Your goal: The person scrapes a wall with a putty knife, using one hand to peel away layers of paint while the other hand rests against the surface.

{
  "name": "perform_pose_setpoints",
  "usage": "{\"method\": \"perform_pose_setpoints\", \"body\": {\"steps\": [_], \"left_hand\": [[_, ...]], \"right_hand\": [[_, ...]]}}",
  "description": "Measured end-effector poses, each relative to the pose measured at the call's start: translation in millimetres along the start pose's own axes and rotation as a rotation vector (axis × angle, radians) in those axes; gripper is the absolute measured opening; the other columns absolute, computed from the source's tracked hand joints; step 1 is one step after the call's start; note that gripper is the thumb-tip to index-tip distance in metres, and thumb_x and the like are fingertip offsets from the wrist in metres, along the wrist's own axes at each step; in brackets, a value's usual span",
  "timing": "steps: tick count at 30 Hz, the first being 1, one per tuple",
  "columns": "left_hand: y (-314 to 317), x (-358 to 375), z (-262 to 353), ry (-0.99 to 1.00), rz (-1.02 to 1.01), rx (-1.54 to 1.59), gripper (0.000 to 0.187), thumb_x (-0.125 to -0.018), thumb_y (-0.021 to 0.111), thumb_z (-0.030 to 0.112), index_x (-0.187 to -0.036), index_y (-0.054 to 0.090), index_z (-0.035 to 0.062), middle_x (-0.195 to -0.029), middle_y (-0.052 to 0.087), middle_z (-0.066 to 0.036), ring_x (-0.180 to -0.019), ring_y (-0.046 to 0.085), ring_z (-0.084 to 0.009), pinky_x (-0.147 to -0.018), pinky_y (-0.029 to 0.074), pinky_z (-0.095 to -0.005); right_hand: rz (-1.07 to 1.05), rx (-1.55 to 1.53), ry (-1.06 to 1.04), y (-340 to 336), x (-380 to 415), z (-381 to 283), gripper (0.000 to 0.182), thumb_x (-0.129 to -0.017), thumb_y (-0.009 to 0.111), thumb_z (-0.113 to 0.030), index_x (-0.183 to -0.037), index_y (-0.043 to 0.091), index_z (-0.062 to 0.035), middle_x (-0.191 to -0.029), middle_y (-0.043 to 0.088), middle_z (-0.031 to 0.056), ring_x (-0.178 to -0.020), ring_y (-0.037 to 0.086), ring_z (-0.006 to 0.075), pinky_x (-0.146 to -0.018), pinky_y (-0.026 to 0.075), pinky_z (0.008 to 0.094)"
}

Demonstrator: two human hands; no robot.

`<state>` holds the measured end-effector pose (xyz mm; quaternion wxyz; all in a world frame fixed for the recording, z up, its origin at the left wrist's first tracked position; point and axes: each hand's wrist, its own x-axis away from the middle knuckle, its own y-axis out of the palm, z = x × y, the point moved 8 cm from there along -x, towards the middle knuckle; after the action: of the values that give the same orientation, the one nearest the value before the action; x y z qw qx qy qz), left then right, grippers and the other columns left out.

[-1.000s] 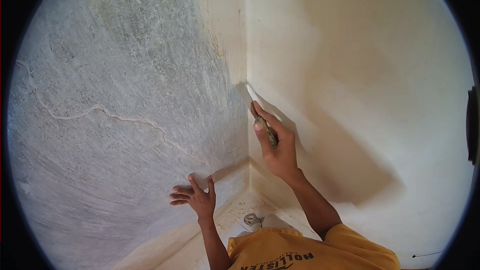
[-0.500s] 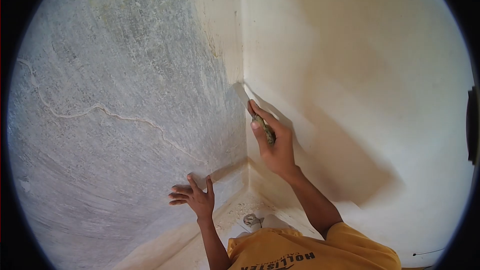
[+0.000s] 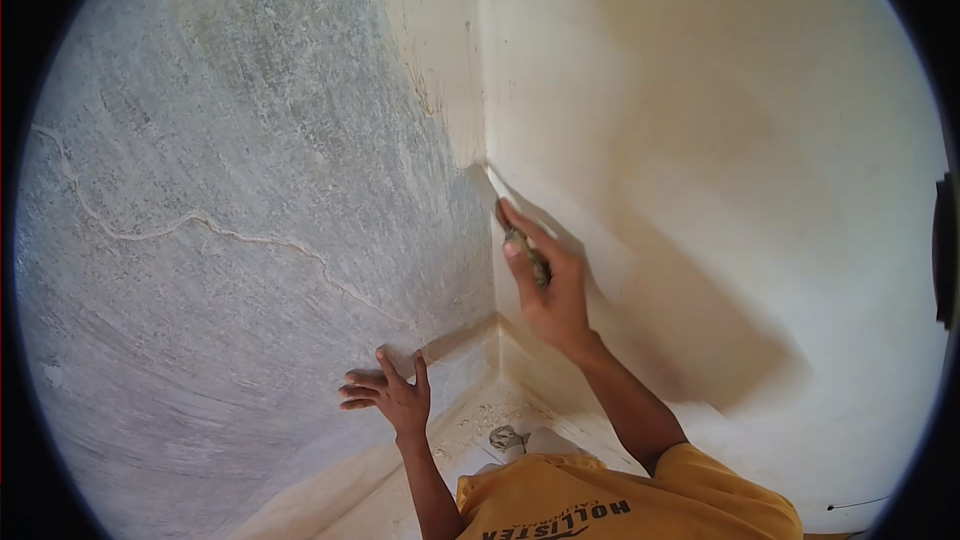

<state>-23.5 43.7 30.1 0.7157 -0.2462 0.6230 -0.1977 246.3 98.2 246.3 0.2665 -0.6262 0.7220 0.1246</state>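
Note:
My right hand (image 3: 555, 290) is closed round the handle of a scraper (image 3: 540, 266), whose thin blade points up into the corner between the two walls. The blade meets the edge where the grey scraped surface (image 3: 280, 140) borders the cream coating (image 3: 430, 20). Lower down, my left hand (image 3: 400, 402) has its fingers spread against the grey wall and holds nothing.
The cream right wall (image 3: 850, 190) carries the arm's shadow. A raised crack line (image 3: 240, 234) crosses the grey wall. Debris (image 3: 490, 408) lies low in the corner, near a foot (image 3: 506, 438). A dark object (image 3: 944, 250) shows at the right edge.
The view has shifted very slightly. The scraper blade looks narrower, as if turned a little; both hands are almost where they were.

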Motion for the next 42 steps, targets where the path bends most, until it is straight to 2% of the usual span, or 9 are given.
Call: {"method": "perform_pose_setpoints", "body": {"steps": [8,11,26,35,38,39,40,41,42], "left_hand": [[-1.2,1.5,-0.9,0.009,-0.01,0.0,0.098,-0.09,0.07,0.055,-0.165,0.017,0.0189,-0.161,-0.03,-0.031,-0.142,-0.036,-0.0565,-0.101,-0.022,-0.0793],[3.3,4.7,-1.7,0.033,-0.043,-0.041,0.098,-0.094,0.065,0.058,-0.165,0.013,0.0138,-0.157,-0.028,-0.04,-0.139,-0.037,-0.0605,-0.099,-0.021,-0.0809],[1.6,3.4,0.5,0.044,-0.036,-0.062,0.1,-0.093,0.065,0.057,-0.165,0.011,0.0125,-0.157,-0.03,-0.039,-0.139,-0.037,-0.0607,-0.099,-0.021,-0.0812],[15.0,29.2,1.6,-0.066,-0.229,0.061,0.089,-0.094,0.067,0.053,-0.161,0.027,0.0116,-0.159,-0.025,-0.038,-0.139,-0.037,-0.0597,-0.103,-0.019,-0.0804],[-11.4,25.3,24.4,-0.174,-0.359,0.316,0.084,-0.095,0.069,0.041,-0.162,0.027,0.0116,-0.163,-0.016,-0.037,-0.147,-0.024,-0.0581,-0.114,-0.008,-0.0734],[-23.7,24.0,33.3,-0.23,-0.414,0.416,0.084,-0.095,0.07,0.037,-0.162,0.027,0.0121,-0.163,-0.014,-0.036,-0.148,-0.021,-0.0577,-0.116,-0.005,-0.0717],[-46.1,17.0,43.7,-0.264,-0.346,0.454,0.071,-0.097,0.068,0.027,-0.158,0.036,0.0093,-0.165,-0.001,-0.035,-0.152,0.008,-0.0536,-0.121,0.016,-0.0608],[-50.7,21.9,47.8,-0.314,-0.379,0.589,0.065,-0.098,0.066,0.024,-0.155,0.04,0.008,-0.164,0.007,-0.034,-0.15,0.017,-0.0513,-0.119,0.022,-0.0575],[-55.3,31.1,50.8,-0.371,-0.404,0.725,0.059,-0.099,0.065,0.022,-0.152,0.045,0.0067,-0.163,0.016,-0.033,-0.148,0.026,-0.0489,-0.117,0.028,-0.0541]], "right_hand": [[0.065,-0.071,-0.042,6.1,5.6,8.7,0.043,-0.104,0.061,-0.017,-0.144,0.056,-0.0015,-0.131,0.069,0.016,-0.11,0.062,0.0088,-0.095,0.048,0.0258],[0.074,-0.082,-0.01,3.4,5.1,9.3,0.043,-0.104,0.061,-0.019,-0.143,0.056,-0.0016,-0.13,0.07,0.0145,-0.109,0.063,0.0086,-0.095,0.048,0.0255],[0.05,-0.106,0.047,3.8,1.1,16.0,0.045,-0.105,0.059,-0.02,-0.144,0.054,0.0001,-0.134,0.067,0.017,-0.121,0.063,0.017,-0.105,0.045,0.0315],[-0.025,-0.101,0.043,21.7,45.2,41.9,0.045,-0.105,0.06,-0.022,-0.145,0.054,-0.0011,-0.133,0.067,0.0196,-0.117,0.064,0.0161,-0.1,0.046,0.0279],[-0.103,0.003,0.042,38.2,94.2,70.2,0.049,-0.105,0.057,-0.019,-0.15,0.047,-0.0023,-0.116,0.072,0.0164,-0.101,0.067,0.0149,-0.091,0.05,0.0286],[-0.201,-0.021,0.207,42.7,115.4,85.5,0.05,-0.106,0.055,-0.018,-0.153,0.044,-0.0038,-0.111,0.07,0.0134,-0.096,0.064,0.0133,-0.087,0.049,0.0281],[-0.303,-0.041,0.371,46.0,137.9,99.3,0.052,-0.106,0.052,-0.018,-0.155,0.04,-0.0054,-0.106,0.068,0.0103,-0.092,0.061,0.0117,-0.084,0.048,0.0276],[-0.41,-0.058,0.536,50.6,163.3,112.9,0.053,-0.107,0.05,-0.017,-0.158,0.036,-0.007,-0.101,0.065,0.0072,-0.088,0.058,0.0101,-0.08,0.047,0.0271],[-0.409,-0.121,0.457,52.3,178.8,119.3,0.063,-0.106,0.049,-0.016,-0.163,0.022,-0.011,-0.088,0.055,0.0035,-0.074,0.047,0.0092,-0.069,0.042,0.027]]}}
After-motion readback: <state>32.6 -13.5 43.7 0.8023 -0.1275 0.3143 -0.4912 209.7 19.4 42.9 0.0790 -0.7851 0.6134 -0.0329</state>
